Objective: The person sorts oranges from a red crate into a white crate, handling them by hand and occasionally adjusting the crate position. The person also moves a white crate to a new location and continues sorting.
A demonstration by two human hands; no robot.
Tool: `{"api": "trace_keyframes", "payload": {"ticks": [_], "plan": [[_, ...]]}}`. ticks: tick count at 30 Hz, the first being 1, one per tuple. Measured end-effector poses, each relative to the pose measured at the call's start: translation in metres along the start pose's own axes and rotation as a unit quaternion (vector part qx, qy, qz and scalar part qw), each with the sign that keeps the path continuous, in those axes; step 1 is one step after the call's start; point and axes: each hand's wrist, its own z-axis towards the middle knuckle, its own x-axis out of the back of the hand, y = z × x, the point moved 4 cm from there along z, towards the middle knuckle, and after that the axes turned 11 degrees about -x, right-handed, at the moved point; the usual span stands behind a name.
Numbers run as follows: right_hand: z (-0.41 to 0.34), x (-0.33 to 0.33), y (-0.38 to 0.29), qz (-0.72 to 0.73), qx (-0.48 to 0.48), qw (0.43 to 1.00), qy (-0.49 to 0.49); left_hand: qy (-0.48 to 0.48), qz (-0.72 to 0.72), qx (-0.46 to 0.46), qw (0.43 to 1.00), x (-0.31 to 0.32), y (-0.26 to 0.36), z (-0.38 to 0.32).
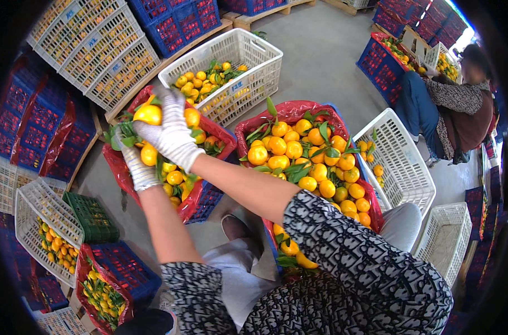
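Note:
My left hand (138, 167), in a white striped knit glove, is over a blue crate with a red plastic liner (122, 169) that holds mandarins with green leaves. Its fingers are among leaves (126, 136), beside a mandarin (149, 154); its grip is partly hidden. My right hand (176, 136), gloved alike and blurred at the fingertips, has a large mandarin (147, 115) between thumb and fingers. To the right, nearer my body, a second red-lined crate (294, 109) is heaped with leafy mandarins (294, 149).
A white crate (260, 52) partly filled with mandarins stands beyond. Another white crate (405, 167) tilts at right. Stacked crates (99, 46) line the left. A seated person (459, 100) works at far right. Behind me at lower left is a red-lined crate (126, 268).

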Motion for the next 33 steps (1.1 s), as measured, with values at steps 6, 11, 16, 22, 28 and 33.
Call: {"api": "trace_keyframes", "payload": {"ticks": [6,11,16,22,28,33], "plan": [[-0.004,0.028,0.028,-0.399,-0.051,0.832,-0.382,0.076,0.693,-0.088,0.712,0.214,0.023,0.044],[-0.014,0.26,-0.004,-0.409,-0.128,0.875,-0.226,-0.005,0.846,-0.115,0.521,0.083,0.019,0.008],[-0.095,0.423,-0.026,-0.496,-0.214,0.834,-0.113,-0.24,0.745,-0.243,0.573,-0.026,-0.009,-0.06],[-0.206,0.491,-0.052,-0.47,-0.312,0.821,-0.088,-0.663,0.663,-0.011,0.347,-0.115,-0.107,-0.237],[-0.262,0.46,-0.019,-0.58,-0.227,0.744,-0.242,-0.616,0.714,-0.045,0.329,-0.129,-0.139,-0.223],[-0.271,0.437,0.005,-0.638,-0.158,0.706,-0.262,-0.548,0.698,-0.106,0.449,-0.148,-0.171,-0.191]]}}
